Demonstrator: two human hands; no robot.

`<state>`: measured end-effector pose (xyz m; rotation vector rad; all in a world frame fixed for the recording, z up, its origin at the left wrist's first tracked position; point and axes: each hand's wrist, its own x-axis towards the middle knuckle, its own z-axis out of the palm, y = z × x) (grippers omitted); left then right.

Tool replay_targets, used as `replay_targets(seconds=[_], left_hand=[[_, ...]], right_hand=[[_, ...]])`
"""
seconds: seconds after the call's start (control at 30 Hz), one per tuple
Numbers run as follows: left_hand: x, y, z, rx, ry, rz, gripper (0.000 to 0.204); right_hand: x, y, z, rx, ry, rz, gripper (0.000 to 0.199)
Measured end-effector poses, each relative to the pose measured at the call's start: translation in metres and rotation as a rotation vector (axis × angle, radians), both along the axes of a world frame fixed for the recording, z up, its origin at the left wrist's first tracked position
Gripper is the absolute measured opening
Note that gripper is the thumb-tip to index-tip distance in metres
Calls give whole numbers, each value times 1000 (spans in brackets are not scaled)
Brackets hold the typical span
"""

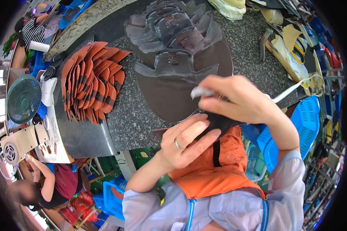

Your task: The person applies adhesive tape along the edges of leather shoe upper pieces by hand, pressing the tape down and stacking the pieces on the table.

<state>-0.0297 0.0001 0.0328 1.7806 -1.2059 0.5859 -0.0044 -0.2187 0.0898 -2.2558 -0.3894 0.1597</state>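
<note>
My left hand [187, 142], with a ring on one finger, is closed on a dark, curved piece [218, 124] that looks like leather, held over the front edge of the speckled worktop [135, 134]. Just above it, my right hand [235, 96] is closed in a pinch. A small whitish scrap or pad [201, 92] shows at its fingertips; its kind is unclear. Beyond my hands, overlapping grey-black cut pieces [173, 57] lie in a row on large dark brown rounded sheets [162, 94].
Left on the worktop is a fanned stack of reddish-brown cut pieces [92, 81]. Yellow-handled scissors [298, 52] lie at the right, near a blue basket [302, 119]. An orange apron [216, 181] covers my lap. A green fan [24, 99] and another person [46, 177] are farther left.
</note>
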Motion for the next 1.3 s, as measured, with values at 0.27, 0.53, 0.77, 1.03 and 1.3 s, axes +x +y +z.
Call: replay_targets(seconds=[0.27, 0.53, 0.77, 1.03, 1.3], left_hand=[[5, -19, -27, 551, -106, 364, 32], [-8, 0, -35, 555, 202, 226, 19], [-13, -11, -55, -9, 289, 432, 41], [54, 42, 17, 506, 351, 539, 45], [114, 20, -1, 74, 76, 396, 29]], right_hand=[[38, 10, -47, -80, -272, -51, 27], [-24, 20, -55, -113, -495, 197, 20], [-20, 23, -55, -266, -519, 223, 23], [-21, 11, -48, -224, -352, 205, 35], [-44, 14, -48, -22, -253, -78, 36]])
